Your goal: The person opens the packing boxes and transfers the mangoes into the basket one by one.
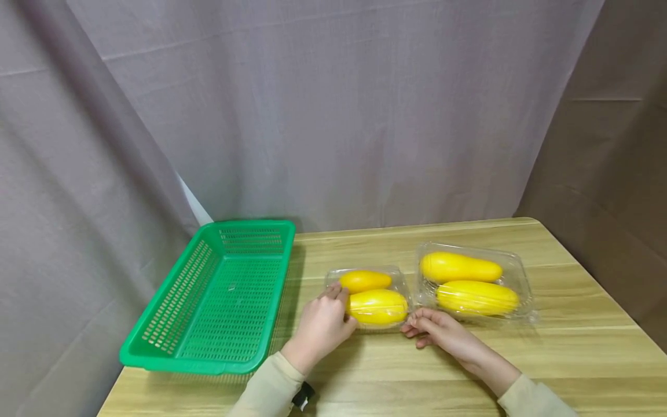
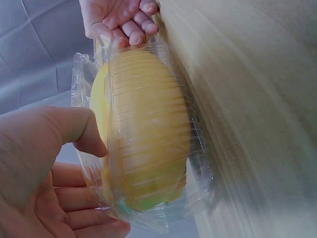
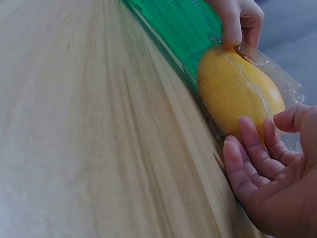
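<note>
A small clear plastic box (image 1: 400, 281) lies on the table with two smooth yellow oval fruits (image 1: 377, 307) inside, one behind the other. My left hand (image 1: 323, 319) grips the box's left end; in the left wrist view its thumb is at the near upper edge and its fingers (image 2: 81, 198) lie below. At the opposite end is my right hand (image 1: 438, 333), fingers loosely bent and fingertips (image 3: 247, 130) right at the plastic. A larger clear box (image 1: 513, 264) with two longer yellow fruits (image 1: 476, 298) stands just beyond the right hand.
To the left stands a green perforated basket (image 1: 208, 366) with nothing inside. All of it rests on a wood-grain table (image 1: 396, 382). Grey curtains (image 1: 333, 116) hang behind the back edge, and a brown cloth (image 1: 615, 174) hangs on the right.
</note>
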`<state>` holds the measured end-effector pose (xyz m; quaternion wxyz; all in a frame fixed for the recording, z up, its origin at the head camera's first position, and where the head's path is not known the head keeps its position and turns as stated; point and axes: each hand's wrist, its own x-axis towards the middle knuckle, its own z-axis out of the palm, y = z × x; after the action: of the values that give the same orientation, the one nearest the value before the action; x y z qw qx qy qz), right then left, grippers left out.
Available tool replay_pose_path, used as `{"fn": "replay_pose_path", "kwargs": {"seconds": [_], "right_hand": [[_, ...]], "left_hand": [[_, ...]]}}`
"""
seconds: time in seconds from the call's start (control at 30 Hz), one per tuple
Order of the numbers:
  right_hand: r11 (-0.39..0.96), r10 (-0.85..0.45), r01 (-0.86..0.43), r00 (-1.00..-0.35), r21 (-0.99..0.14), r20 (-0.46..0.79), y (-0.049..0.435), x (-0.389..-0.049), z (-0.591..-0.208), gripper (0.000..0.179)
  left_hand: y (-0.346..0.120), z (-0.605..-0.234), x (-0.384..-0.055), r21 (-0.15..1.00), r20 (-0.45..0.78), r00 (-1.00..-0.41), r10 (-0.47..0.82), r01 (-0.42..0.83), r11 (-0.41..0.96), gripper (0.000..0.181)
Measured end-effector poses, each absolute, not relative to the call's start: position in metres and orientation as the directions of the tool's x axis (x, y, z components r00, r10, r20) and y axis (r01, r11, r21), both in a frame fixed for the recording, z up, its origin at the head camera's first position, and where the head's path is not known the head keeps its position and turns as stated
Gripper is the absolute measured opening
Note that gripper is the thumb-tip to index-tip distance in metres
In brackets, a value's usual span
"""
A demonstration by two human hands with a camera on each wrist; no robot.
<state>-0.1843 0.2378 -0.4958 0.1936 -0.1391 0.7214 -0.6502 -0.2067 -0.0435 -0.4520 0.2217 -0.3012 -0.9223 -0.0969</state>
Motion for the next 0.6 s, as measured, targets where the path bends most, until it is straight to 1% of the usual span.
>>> {"fn": "replay_pose_path", "kwargs": {"seconds": [0.07,0.3,0.47,0.6], "right_hand": [[0.116,-0.453,0.048,-0.886,-0.992,-0.096,0.238,-0.184,-0.496,0.032],[0.107,-0.447,0.046,-0.890,-0.993,-0.090,0.238,-0.185,-0.499,0.032],[0.088,-0.438,0.071,-0.893,-0.994,-0.103,0.240,-0.186,-0.503,0.030],[0.079,-0.434,0.073,-0.895,-0.994,-0.100,0.242,-0.186,-0.504,0.030]], "left_hand": [[-0.044,-0.452,-0.206,0.045,0.473,-0.718,0.511,0.599,0.800,0.023],[-0.046,-0.451,-0.206,0.049,0.475,-0.714,0.514,0.604,0.795,0.033],[-0.049,-0.439,-0.206,0.164,0.451,-0.749,0.485,0.604,0.780,0.041],[-0.050,-0.436,-0.207,0.265,0.439,-0.772,0.460,0.600,0.755,0.043]]}}
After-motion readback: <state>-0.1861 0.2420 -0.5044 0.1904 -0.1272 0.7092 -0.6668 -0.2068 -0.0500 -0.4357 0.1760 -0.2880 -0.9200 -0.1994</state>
